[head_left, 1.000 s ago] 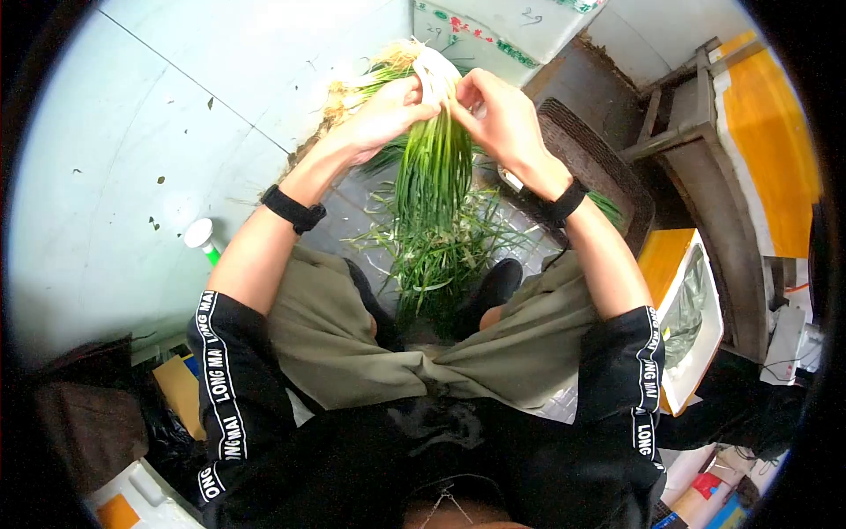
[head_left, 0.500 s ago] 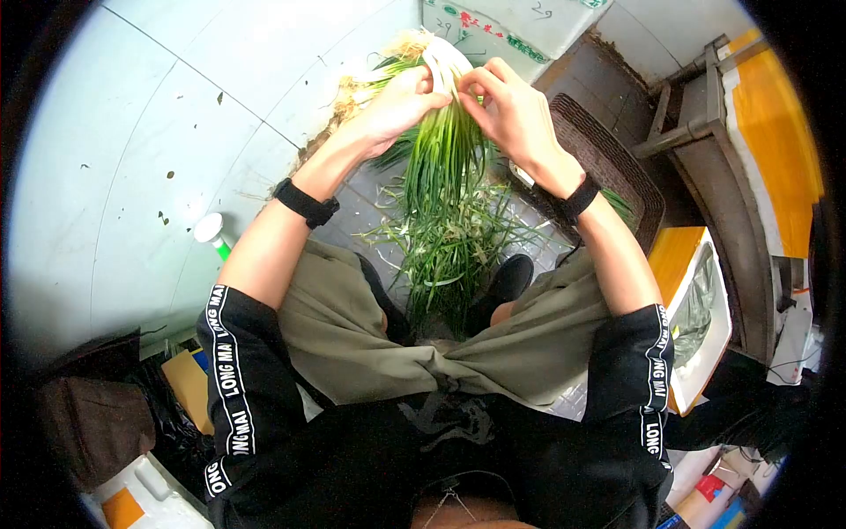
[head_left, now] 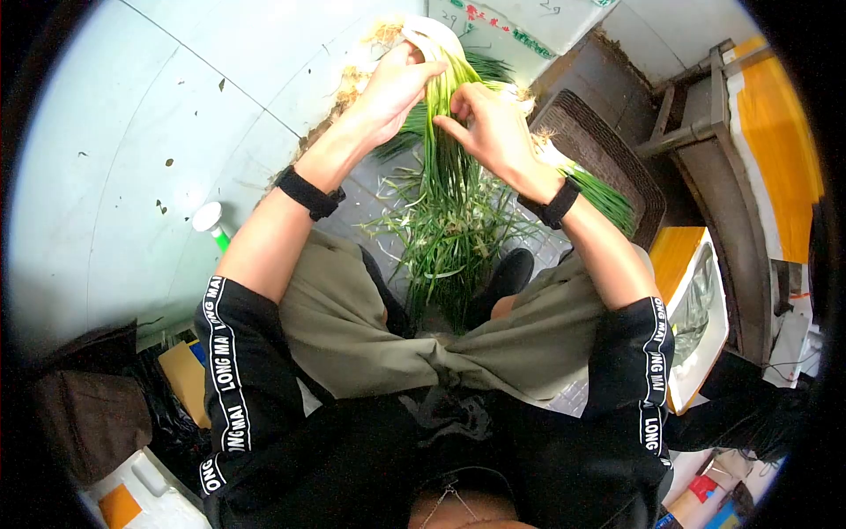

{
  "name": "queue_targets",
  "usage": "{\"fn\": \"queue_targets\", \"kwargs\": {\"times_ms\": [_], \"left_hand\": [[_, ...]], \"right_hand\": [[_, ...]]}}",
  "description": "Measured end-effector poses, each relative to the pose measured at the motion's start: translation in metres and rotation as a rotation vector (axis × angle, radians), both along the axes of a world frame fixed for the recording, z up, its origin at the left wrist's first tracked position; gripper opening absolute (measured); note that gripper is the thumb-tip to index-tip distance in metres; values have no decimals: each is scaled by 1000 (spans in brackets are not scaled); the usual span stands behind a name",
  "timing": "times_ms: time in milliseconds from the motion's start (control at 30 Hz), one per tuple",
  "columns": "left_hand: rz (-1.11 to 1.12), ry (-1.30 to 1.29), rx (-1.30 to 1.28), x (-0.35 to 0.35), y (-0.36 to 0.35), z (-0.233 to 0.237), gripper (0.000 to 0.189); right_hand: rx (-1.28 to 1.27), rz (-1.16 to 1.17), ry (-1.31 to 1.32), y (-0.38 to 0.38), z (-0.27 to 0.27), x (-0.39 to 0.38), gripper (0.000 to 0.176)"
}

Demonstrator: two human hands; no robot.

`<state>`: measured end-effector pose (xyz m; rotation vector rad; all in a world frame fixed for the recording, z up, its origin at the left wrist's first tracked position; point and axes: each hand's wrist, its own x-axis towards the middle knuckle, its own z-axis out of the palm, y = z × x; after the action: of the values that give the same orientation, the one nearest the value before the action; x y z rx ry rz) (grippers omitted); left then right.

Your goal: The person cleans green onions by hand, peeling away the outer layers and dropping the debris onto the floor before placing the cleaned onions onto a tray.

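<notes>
My left hand [head_left: 393, 95] is closed around a bunch of green onions [head_left: 438, 75] near its white stalks. The roots point up and to the left, and the green leaves hang downward. My right hand [head_left: 493, 141] is just right of the bunch, against the upper leaves. Its fingers are curled, with a gap showing between thumb and forefinger; no held leaf can be made out. Below lies a heap of loose green leaves and trimmings [head_left: 458, 234] on the floor between my shoes. More green onions [head_left: 595, 194] lie beyond my right wrist.
A dark woven basket [head_left: 599, 132] sits to the right. White foam boxes [head_left: 520, 26] with writing stand at the back, against the tiled wall [head_left: 176, 106]. A metal-framed stand [head_left: 718, 167] and an open foam box with a plastic bag [head_left: 696, 309] are on my right.
My right hand has come down and slightly left along the leaves, its thumb and forefinger parting from a pinch. My left hand has shifted slightly up and left with the bunch.
</notes>
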<state>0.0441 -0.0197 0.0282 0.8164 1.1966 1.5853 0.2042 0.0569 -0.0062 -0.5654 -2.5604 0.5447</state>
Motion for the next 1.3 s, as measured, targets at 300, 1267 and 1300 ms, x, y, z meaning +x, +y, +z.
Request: {"fn": "queue_targets", "kwargs": {"times_ms": [300, 1267, 1300], "left_hand": [[25, 213, 23, -9, 5, -16, 28], [-102, 74, 86, -18, 5, -11, 46], [-102, 75, 84, -16, 5, -10, 46]], "right_hand": [[-131, -65, 52, -3, 0, -4, 32], [-852, 213, 219, 41, 12, 15, 25], [-791, 178, 195, 42, 11, 15, 23]]}}
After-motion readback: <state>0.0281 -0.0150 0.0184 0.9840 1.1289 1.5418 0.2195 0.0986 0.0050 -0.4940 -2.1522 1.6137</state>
